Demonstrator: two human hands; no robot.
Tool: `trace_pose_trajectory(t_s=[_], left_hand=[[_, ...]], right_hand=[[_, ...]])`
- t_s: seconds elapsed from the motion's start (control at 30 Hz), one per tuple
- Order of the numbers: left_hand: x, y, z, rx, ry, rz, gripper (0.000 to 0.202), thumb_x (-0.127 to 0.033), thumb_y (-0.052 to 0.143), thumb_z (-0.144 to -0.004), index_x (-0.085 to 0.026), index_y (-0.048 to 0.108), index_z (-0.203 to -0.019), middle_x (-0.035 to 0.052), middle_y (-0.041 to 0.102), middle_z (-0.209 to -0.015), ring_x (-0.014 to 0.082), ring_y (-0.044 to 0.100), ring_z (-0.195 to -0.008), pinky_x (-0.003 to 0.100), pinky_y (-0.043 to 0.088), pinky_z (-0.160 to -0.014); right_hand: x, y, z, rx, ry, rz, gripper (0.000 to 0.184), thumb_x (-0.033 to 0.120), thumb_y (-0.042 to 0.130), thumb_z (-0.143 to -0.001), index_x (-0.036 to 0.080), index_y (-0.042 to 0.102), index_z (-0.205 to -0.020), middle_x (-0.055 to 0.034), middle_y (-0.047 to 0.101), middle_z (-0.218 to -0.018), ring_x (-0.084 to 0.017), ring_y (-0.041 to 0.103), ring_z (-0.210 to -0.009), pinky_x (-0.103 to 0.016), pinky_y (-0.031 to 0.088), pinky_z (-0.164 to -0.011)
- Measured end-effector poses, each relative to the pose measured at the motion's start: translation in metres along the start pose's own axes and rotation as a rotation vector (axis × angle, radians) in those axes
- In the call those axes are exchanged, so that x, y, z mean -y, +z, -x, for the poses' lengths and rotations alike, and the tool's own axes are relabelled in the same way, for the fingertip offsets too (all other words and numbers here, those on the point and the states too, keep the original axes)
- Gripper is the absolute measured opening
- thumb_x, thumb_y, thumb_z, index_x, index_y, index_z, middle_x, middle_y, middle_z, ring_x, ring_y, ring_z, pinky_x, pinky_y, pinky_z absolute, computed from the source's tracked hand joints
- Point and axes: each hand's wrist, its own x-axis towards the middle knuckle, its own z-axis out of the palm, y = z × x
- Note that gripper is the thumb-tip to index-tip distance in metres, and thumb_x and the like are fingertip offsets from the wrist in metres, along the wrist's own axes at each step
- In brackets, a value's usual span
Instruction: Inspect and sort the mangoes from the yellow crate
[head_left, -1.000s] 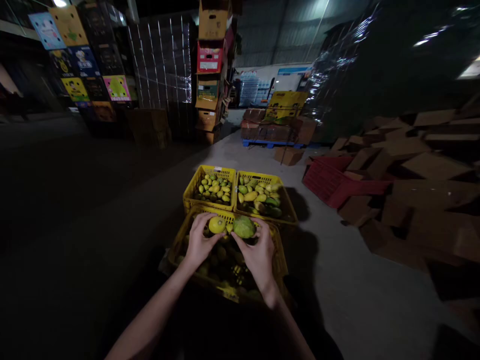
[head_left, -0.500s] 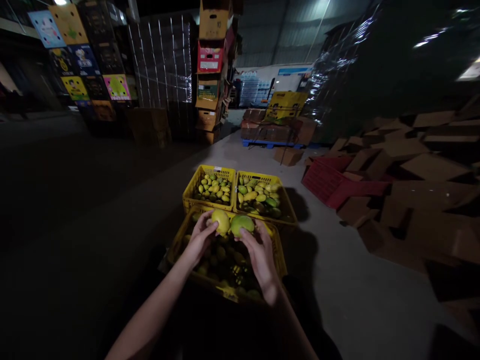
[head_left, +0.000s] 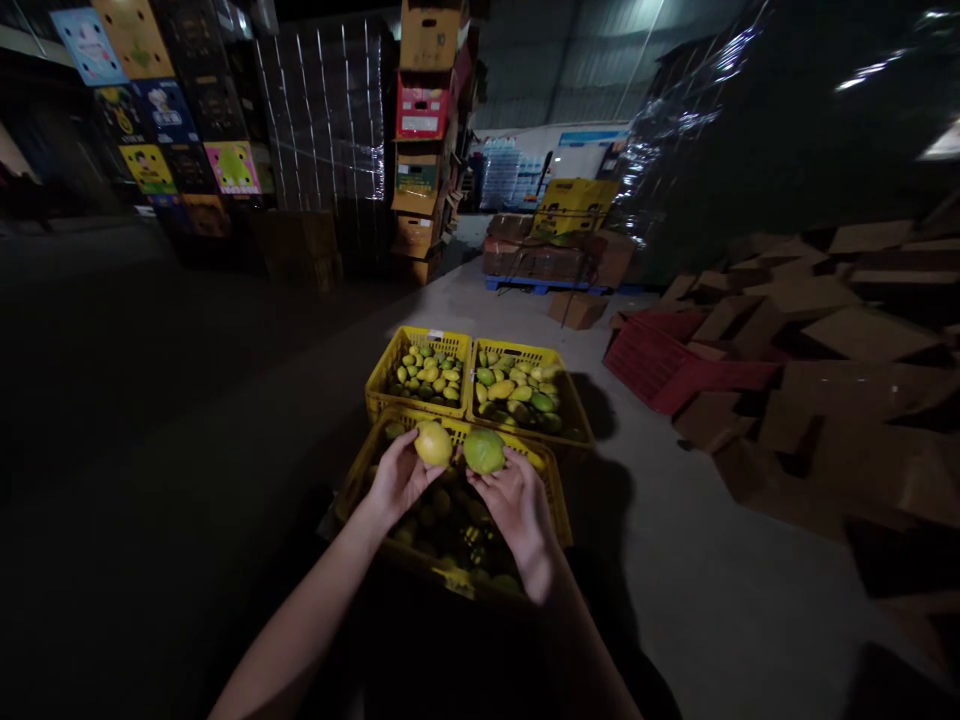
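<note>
My left hand (head_left: 397,478) holds a smooth, rounded yellow fruit (head_left: 433,444), its fingers and thumb around the side and underside. A rounded green fruit (head_left: 484,452) rests in the fingers of my right hand (head_left: 517,495), gripped from below and the right. Both fruits are held up side by side with a small gap between them. Below them is the near yellow crate (head_left: 559,505), with several fruits in shadow inside. Behind it stand the left yellow crate (head_left: 373,400), containing yellow-green fruits, and the right yellow crate (head_left: 577,425), containing longer yellow and green fruits.
To the right, a red crate (head_left: 652,360) lies against a heap of flattened cardboard boxes (head_left: 847,410). Farther back stand a tall stack of cartons (head_left: 420,175), a blue pallet (head_left: 536,286) bearing boxes, and a small carton (head_left: 576,310) on the floor. The light is dim.
The yellow fruit has shifted slightly left and turned in my left hand. My right hand's fingers have moved beneath the green fruit, showing more of its face; the gap between the fruits has widened.
</note>
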Motion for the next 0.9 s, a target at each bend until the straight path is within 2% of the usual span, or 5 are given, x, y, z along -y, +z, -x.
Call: trace_pose_trajectory(t_s=[0.17,0.3,0.53,0.7,0.9], left_hand=[[-0.002,0.006,0.000,-0.138,-0.029,0.058,0.023,-0.030,0.049,-0.087,-0.010,0.058,-0.093,0.0081,0.066,-0.077,0.0154,0.066,-0.070,0.024,0.055,-0.066],[-0.002,-0.001,-0.004,-0.246,-0.098,0.088,0.036,-0.041,0.041,-0.090,-0.009,0.057,-0.081,0.0059,0.063,-0.064,0.0122,0.062,-0.055,0.020,0.053,-0.052],[0.000,-0.006,-0.006,-0.405,-0.102,0.109,0.025,-0.034,0.047,-0.088,-0.012,0.057,-0.089,0.0037,0.063,-0.068,0.0118,0.063,-0.060,0.023,0.055,-0.058],[-0.004,-0.006,-0.006,-0.336,-0.164,0.106,0.030,-0.038,0.051,-0.085,-0.009,0.058,-0.085,0.0049,0.062,-0.064,0.0091,0.057,-0.050,0.016,0.050,-0.046],[-0.002,-0.006,-0.005,-0.370,-0.143,0.022,0.028,-0.035,0.046,-0.088,-0.011,0.060,-0.092,0.0059,0.064,-0.070,0.0115,0.062,-0.056,0.020,0.054,-0.052]], right_hand=[[-0.004,0.003,0.000,0.021,-0.082,-0.076,0.017,0.036,0.065,-0.068,0.024,0.059,-0.080,-0.0002,0.069,-0.083,-0.016,0.064,-0.080,-0.028,0.054,-0.069],[-0.006,0.006,0.002,-0.023,0.080,-0.135,0.020,0.041,0.064,-0.073,0.022,0.061,-0.076,0.0008,0.068,-0.070,-0.014,0.063,-0.067,-0.025,0.052,-0.060],[-0.017,0.004,-0.004,-0.025,0.119,-0.156,0.022,0.045,0.063,-0.074,0.023,0.062,-0.076,0.0007,0.071,-0.074,-0.016,0.066,-0.071,-0.028,0.053,-0.064],[-0.021,0.001,-0.006,-0.052,0.142,-0.114,0.018,0.042,0.067,-0.071,0.026,0.063,-0.078,0.0041,0.069,-0.073,-0.013,0.064,-0.066,-0.025,0.051,-0.060],[-0.026,0.000,-0.007,-0.058,0.178,-0.060,0.029,0.050,0.061,-0.072,0.022,0.063,-0.077,-0.0010,0.069,-0.073,-0.014,0.063,-0.062,-0.026,0.050,-0.055]])
